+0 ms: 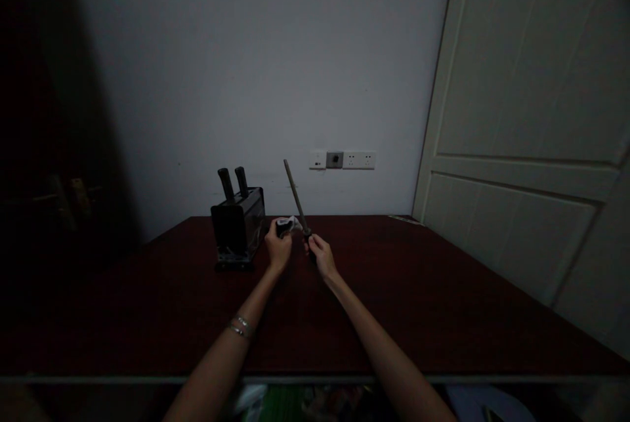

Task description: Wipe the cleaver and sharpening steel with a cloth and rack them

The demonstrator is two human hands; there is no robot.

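Observation:
My right hand (319,253) is closed round the dark handle of a long thin sharpening rod (294,193), which slants up and to the left above the dark red table (443,304). Beside it, my left hand (278,248) is closed on a small black and white object (288,224) held against the rod's lower end; I cannot make out what it is. A silver bracelet (241,325) circles my left wrist. A black knife block (238,228) stands just left of my left hand, with two dark knife handles (233,182) sticking up from it.
A pale wall rises behind the table, with a row of wall sockets (342,159) low on it. A white panelled door (531,146) fills the right side. The left side is in deep shadow. Coloured clutter (305,403) shows below the table's near edge.

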